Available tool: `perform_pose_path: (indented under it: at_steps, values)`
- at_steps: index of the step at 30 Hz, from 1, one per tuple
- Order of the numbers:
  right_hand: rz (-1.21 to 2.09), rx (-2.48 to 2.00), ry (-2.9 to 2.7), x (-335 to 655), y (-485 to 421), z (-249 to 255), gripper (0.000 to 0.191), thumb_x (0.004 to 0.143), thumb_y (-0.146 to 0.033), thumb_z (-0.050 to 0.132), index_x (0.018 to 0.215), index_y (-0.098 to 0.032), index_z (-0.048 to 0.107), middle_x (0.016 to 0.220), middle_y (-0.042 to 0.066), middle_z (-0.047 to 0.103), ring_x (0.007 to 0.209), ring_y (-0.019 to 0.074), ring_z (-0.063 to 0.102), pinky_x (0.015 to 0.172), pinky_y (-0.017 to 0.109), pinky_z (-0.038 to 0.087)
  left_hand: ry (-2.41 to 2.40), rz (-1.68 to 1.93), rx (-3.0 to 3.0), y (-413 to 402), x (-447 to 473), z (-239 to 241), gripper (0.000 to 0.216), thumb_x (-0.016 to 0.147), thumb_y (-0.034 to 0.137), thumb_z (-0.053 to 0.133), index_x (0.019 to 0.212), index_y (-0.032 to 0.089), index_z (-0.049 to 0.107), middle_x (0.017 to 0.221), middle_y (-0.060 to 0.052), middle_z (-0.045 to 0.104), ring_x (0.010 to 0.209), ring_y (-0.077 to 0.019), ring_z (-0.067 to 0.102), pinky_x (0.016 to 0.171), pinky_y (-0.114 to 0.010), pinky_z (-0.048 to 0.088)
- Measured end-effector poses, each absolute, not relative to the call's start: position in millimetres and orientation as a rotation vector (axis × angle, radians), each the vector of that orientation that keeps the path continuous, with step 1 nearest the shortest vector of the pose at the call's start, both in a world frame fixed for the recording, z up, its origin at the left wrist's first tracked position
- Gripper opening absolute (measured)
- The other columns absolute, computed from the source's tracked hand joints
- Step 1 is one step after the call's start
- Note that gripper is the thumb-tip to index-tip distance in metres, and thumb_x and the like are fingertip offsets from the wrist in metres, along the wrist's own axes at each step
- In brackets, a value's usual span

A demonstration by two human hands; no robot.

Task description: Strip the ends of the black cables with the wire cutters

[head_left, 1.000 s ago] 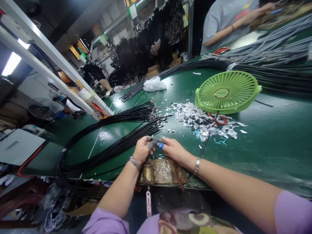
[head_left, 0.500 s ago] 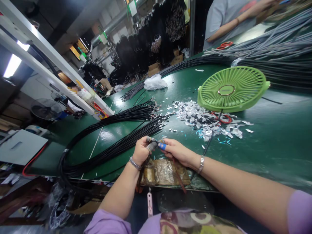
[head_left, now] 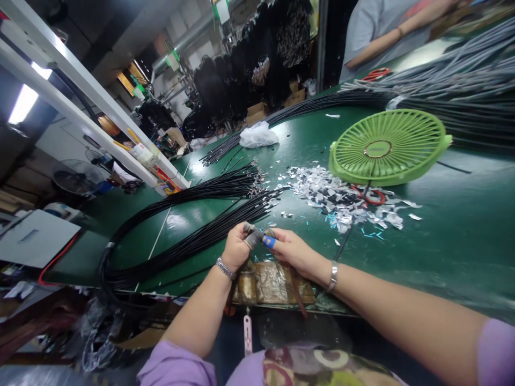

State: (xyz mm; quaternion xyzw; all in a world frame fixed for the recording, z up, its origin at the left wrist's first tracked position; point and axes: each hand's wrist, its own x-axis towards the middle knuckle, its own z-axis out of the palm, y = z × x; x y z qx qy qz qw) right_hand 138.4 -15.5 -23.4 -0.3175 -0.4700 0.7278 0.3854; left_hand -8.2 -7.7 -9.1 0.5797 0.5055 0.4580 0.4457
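My left hand (head_left: 236,247) and my right hand (head_left: 290,249) meet at the near edge of the green table (head_left: 442,214). Both are closed in a pinch on the end of a black cable (head_left: 257,234). Grey wrapping covers my left fingertips and blue tape my right fingertip. The cable's far length is hidden among the long bundle of black cables (head_left: 181,236) that loops off to the left. A brownish taped pad (head_left: 273,284) lies under my wrists.
A green fan grille (head_left: 388,146) lies flat beyond a heap of silver and blue scraps (head_left: 341,201) with red scissors. A white plastic bag (head_left: 258,135) and more cable bundles (head_left: 450,91) lie farther back. Another person's arm (head_left: 386,37) works at the far side.
My hands stay pinched together on the cable end. The view has shifted slightly, nothing else has moved.
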Motion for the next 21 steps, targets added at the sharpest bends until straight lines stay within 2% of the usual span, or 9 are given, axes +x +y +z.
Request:
perform_pose_path:
  at_steps: [5, 16, 21]
  values:
    - [1.797, -0.871, -1.189, 137, -18, -24, 0.045, 0.059, -0.057, 0.069, 0.063, -0.021, 0.043, 0.045, -0.011, 0.026, 0.043, 0.0048, 0.018, 0.043, 0.023, 0.011, 1.263, 1.127, 1.473, -8, -6, -7, 0.044, 0.055, 0.051, 0.077, 0.061, 0.016, 0.052, 0.057, 0.004, 0.050, 0.055, -0.0079, 0.044, 0.053, -0.021, 0.039]
    - [1.542, -1.074, -1.357, 137, -10, -32, 0.040, 0.065, -0.054, 0.062, 0.057, -0.021, 0.040, 0.047, -0.008, 0.033, 0.048, 0.0073, 0.026, 0.046, 0.024, 0.017, 1.414, 1.115, 1.619, -5, -3, -7, 0.043, 0.061, 0.050, 0.073, 0.054, 0.016, 0.048, 0.053, 0.005, 0.043, 0.054, -0.0072, 0.036, 0.051, -0.021, 0.032]
    - [1.652, -0.979, -1.321, 136, -7, -31, 0.043, 0.063, -0.058, 0.063, 0.065, -0.021, 0.043, 0.047, -0.010, 0.029, 0.045, 0.0061, 0.022, 0.044, 0.023, 0.016, 1.347, 1.038, 1.419, -5, -7, -10, 0.044, 0.060, 0.056, 0.071, 0.066, 0.017, 0.051, 0.048, 0.007, 0.044, 0.042, -0.0055, 0.034, 0.041, -0.019, 0.027]
